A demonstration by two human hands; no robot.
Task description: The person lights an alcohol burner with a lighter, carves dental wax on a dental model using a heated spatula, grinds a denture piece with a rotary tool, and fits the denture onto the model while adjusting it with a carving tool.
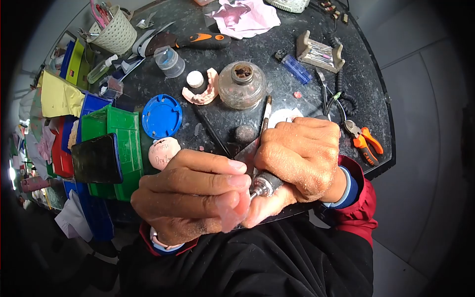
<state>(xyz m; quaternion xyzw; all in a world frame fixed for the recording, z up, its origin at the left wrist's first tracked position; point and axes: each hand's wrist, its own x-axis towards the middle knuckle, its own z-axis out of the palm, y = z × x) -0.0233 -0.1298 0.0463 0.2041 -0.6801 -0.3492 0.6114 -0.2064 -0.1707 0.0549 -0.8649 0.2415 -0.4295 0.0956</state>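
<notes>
My left hand pinches a pink acrylic denture piece between its fingers; part of the piece is hidden by them. Wrapped in my right hand is a rotary handpiece, its metal nose pointing left. The thin bit reaches the pink piece, but whether it touches cannot be made out. Fine dust coats both hands. Just beyond my left hand lies a pale pink plaster cast with handwriting on it. A brush-like tool and a dark rounded lump lie past the handpiece.
A glass spirit burner stands mid-table beside a horseshoe-shaped pink cast. On the left are a blue lid, a green bin and a leaning phone. Orange-handled pliers and a blue lighter lie at right.
</notes>
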